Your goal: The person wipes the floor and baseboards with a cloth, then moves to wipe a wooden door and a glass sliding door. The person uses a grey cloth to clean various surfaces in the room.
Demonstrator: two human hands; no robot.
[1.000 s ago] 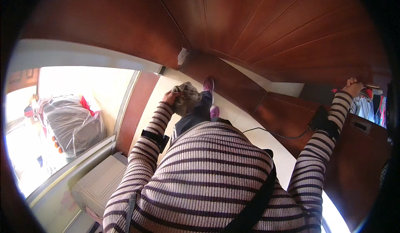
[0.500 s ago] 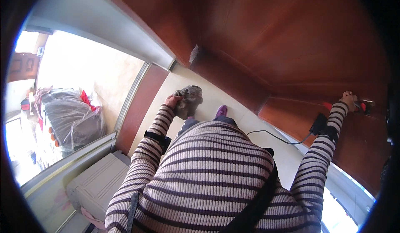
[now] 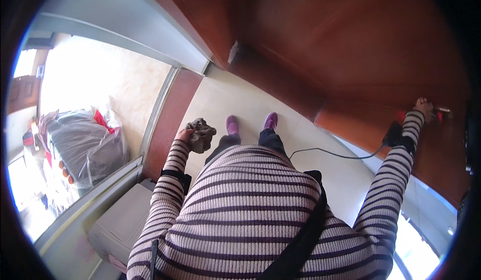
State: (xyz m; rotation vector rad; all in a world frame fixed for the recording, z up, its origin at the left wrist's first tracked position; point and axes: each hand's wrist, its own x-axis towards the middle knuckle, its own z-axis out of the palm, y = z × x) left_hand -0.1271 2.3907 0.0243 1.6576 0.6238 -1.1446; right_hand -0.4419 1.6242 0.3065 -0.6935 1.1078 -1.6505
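My left hand (image 3: 185, 135) is closed on a crumpled grey-brown rag (image 3: 201, 135), held in the air left of my feet. My right arm stretches out to the reddish-brown wooden door (image 3: 371, 44). There my right hand (image 3: 425, 108) is wrapped round the door handle (image 3: 443, 110), with something red showing beside the fingers. Most of the handle is hidden by the hand.
My purple shoes (image 3: 270, 121) stand on the pale floor (image 3: 295, 114). A black cable (image 3: 335, 157) runs to a device on my right forearm. At left are a grey box-like case (image 3: 120, 220), a plastic-wrapped bundle (image 3: 90, 140) and a reddish door sill (image 3: 175, 104).
My left hand has brought the rag left and closer to my body, uncovering both shoes. My right hand stays at the handle, and the door's lower edge has shifted slightly in view.
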